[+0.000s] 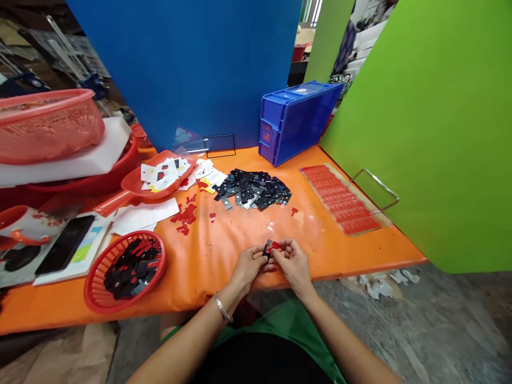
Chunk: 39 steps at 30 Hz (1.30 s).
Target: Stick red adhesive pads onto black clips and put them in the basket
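Note:
Close to the table's front edge, my left hand (251, 266) pinches a small flat black plate (267, 248). My right hand (294, 264) meets it there, its fingers closed on a small red sticker piece (274, 246) that lies against the plate. Behind my hands spreads a pile of black plates (256, 188). Loose red pieces (186, 214) lie left of that pile, and a single red piece (294, 211) lies to its right. A sheet with rows of red stickers (338, 200) rests on the right side of the table.
On the left stand a red basket of black and red pieces (90, 285), an orange dustpan (128, 183) with white cards, a phone (66, 242) and a mug (30, 224). A blue bin (304, 125) stands at the back. A green panel (440, 133) with a wire handle borders the right.

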Each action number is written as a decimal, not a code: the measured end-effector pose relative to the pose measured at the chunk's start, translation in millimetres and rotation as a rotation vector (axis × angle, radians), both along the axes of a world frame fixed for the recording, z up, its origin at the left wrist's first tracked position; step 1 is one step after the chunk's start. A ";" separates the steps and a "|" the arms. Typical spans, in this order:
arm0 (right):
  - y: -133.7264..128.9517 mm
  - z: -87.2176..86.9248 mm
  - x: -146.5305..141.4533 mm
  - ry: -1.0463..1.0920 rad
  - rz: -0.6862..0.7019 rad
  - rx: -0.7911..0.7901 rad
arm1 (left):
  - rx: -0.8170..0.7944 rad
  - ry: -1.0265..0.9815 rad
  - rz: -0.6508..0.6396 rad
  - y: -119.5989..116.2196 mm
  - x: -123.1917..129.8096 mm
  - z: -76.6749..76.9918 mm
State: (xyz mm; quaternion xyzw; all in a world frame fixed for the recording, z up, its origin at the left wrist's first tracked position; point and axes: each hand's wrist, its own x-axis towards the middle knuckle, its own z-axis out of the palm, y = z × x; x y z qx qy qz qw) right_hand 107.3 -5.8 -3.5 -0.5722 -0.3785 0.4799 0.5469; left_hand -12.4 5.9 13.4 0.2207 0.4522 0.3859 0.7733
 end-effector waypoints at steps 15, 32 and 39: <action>-4.7 -10.0 -3.3 -0.005 0.016 0.031 | 0.048 -0.008 -0.053 1.7 -2.8 -7.9; -5.5 -9.7 -5.3 -0.095 0.017 0.003 | 0.052 0.004 -0.054 1.2 -3.4 -4.2; -6.1 -13.2 -5.0 -0.121 0.025 0.036 | 0.041 0.005 -0.050 1.7 -3.1 -1.6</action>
